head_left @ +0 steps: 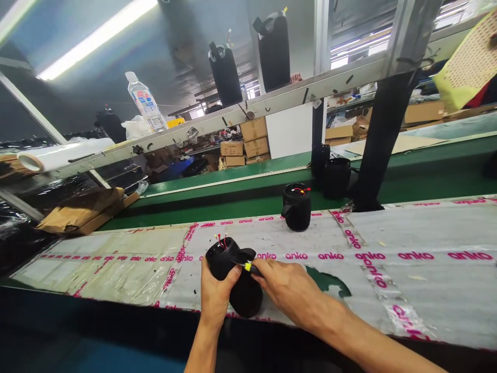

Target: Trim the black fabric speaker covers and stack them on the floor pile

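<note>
A black fabric-covered cylinder leans over the near edge of the bench, its open top tilted up to the left with red and white wires sticking out. My left hand is wrapped round its upper side, thumb on the front. In my right hand is a small tool with a yellow and black handle, its thin metal tip against the cylinder beside a black strap. The exact contact of the tip is too small to tell.
Another black cylinder with wires stands behind on the covered bench. More dark cylinders stand on the green belt near a black post. A rail shelf crosses above, holding a bottle and a plastic roll.
</note>
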Demonstrator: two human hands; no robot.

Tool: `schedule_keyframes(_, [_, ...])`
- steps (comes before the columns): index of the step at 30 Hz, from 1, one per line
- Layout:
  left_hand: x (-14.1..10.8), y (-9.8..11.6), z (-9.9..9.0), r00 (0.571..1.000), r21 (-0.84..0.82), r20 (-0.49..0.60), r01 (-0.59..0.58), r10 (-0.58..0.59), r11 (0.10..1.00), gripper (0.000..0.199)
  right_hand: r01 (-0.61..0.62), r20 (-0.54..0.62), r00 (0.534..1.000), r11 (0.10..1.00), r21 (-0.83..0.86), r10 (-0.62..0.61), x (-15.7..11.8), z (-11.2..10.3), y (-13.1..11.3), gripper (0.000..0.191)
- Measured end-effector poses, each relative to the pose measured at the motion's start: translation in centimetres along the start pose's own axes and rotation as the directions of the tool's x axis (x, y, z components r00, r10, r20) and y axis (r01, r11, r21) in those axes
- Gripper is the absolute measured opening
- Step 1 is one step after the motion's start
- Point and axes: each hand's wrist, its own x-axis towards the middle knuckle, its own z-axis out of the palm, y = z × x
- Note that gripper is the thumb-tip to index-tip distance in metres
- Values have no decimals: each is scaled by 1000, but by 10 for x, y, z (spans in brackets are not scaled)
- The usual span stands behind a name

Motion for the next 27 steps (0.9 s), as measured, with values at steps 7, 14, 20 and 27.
schedule_keyframes(7, [-1,-1,1,1000,36,-14,-19,19,999,61,-33,-43,999,999,-11,32,-3,5,-2,18])
schedule_keyframes(14, [1,-6,-3,1000,-34,-21,-4,3,999,75,-64,-52,997,994,-93,59,-5,4,-8,17])
schedule_keyframes(20, [15,-11,-8,999,-329,27,52,-46,943,73,-56,-10,998,988,-141,55,-3,-2,-4,10])
schedule_keyframes(27, [19,-4,-1,995,-407,69,95,-73,909,66,-10,14,1000,991,-134,12,-1,-7,2,10])
